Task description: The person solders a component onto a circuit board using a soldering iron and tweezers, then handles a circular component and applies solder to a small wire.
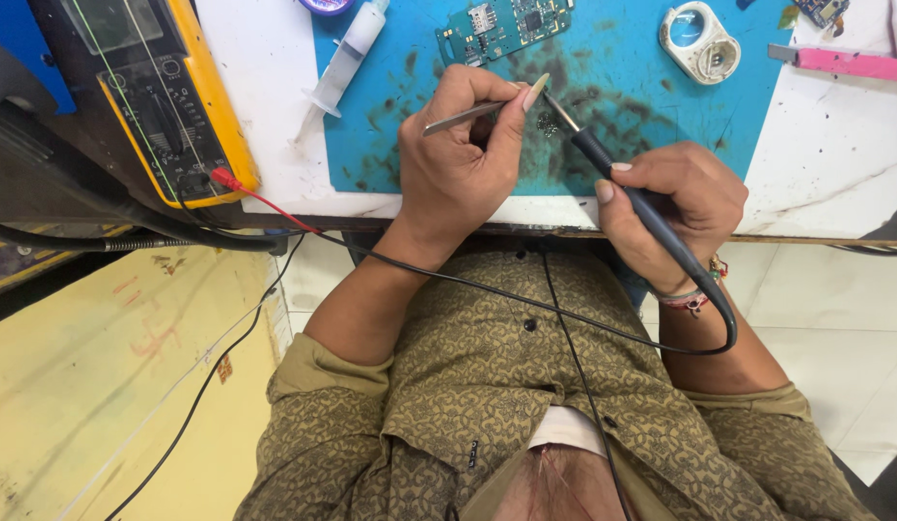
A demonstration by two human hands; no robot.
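Observation:
My left hand (460,154) is closed on metal tweezers (463,114), whose tips reach toward a small dark component (546,123) on the stained blue work mat (390,125). My right hand (670,207) grips a black soldering iron (627,188) like a pen; its tip (554,104) sits just beside the tweezers' tips, over that component. The iron's black cord (564,314) loops back across my olive patterned shirt. A green circuit board (501,27) lies on the mat farther away.
A yellow multimeter (164,96) with a red lead (260,201) sits at the left. A clear syringe (344,60), a white round device (699,43) and a pink-handled tool (844,63) lie on the white table (834,164). Tiled floor lies below.

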